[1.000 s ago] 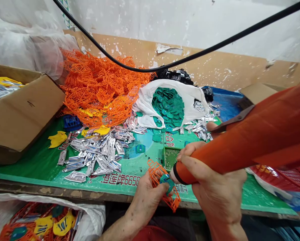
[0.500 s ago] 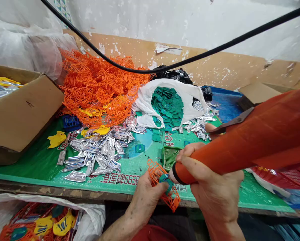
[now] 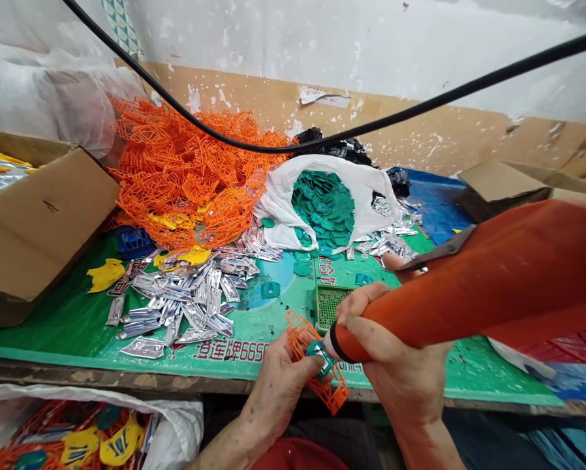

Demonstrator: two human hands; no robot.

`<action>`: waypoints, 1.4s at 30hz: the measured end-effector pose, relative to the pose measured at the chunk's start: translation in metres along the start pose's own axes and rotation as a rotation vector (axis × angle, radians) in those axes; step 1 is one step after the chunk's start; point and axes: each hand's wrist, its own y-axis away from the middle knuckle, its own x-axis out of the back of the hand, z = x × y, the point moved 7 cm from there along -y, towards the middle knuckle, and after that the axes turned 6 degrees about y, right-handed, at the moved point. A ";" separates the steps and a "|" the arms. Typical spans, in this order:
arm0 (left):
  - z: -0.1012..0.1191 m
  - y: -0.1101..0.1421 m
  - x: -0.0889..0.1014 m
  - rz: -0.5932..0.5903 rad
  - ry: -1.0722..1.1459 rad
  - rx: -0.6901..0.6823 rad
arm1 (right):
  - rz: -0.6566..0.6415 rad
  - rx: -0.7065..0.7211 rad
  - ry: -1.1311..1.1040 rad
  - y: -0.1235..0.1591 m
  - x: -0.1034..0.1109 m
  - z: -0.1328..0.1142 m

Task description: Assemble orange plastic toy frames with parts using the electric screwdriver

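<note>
The left hand (image 3: 278,391) is curled narrowly around an orange plastic lattice frame (image 3: 300,339), which it pinches at the fingers, over the front edge of the bench, with a teal plastic piece (image 3: 318,352) seated in the frame by the thumb. The right hand (image 3: 400,372) is closed firmly around a thick orange tube (image 3: 469,307), and the tube's black-ringed tip (image 3: 336,343) sits at the teal piece; whether they touch is hard to tell. A dark metal strip (image 3: 437,251) lies along the tube's top. The frame lies just beside a green perforated square (image 3: 329,307) on a green printed board (image 3: 493,372). The board's writing runs upside down to this view: Chinese characters including 牌, beside digits that look like 6659, with more red characters near the middle. Silver foil strips (image 3: 185,294) lie across the board, below a heap of orange lattice (image 3: 185,176) and a white plastic bag (image 3: 278,209) of teal pieces (image 3: 322,209). Marks on the yellow tags (image 3: 117,444) in the near sack are too blurred to read.
</note>
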 end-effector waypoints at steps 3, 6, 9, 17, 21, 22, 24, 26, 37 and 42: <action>0.002 0.000 -0.001 -0.012 0.028 -0.032 | 0.012 -0.030 -0.034 0.000 -0.001 0.000; 0.002 -0.001 -0.001 -0.013 0.040 -0.040 | 0.006 -0.051 -0.053 -0.001 -0.002 0.001; 0.002 -0.001 0.001 -0.011 0.034 -0.032 | -0.023 -0.044 -0.050 0.000 -0.002 0.002; 0.001 0.003 0.000 -0.084 0.055 0.145 | 0.004 0.063 -0.083 -0.021 0.018 -0.010; 0.001 0.005 0.003 -0.040 0.033 0.205 | 0.185 0.122 -0.071 -0.058 0.041 -0.003; 0.000 0.005 0.004 -0.041 0.022 0.203 | 0.211 0.133 -0.064 -0.067 0.044 0.003; 0.000 0.004 0.003 -0.059 0.004 0.198 | 0.233 0.144 -0.050 -0.082 0.049 0.016; -0.002 0.004 0.004 -0.062 -0.008 0.199 | 0.233 0.138 -0.036 -0.090 0.051 0.031; -0.001 0.004 -0.001 -0.080 -0.012 0.198 | 0.197 0.060 0.024 -0.087 0.043 0.062; -0.001 0.002 0.000 -0.073 0.002 0.197 | 0.189 0.037 0.047 -0.087 0.041 0.068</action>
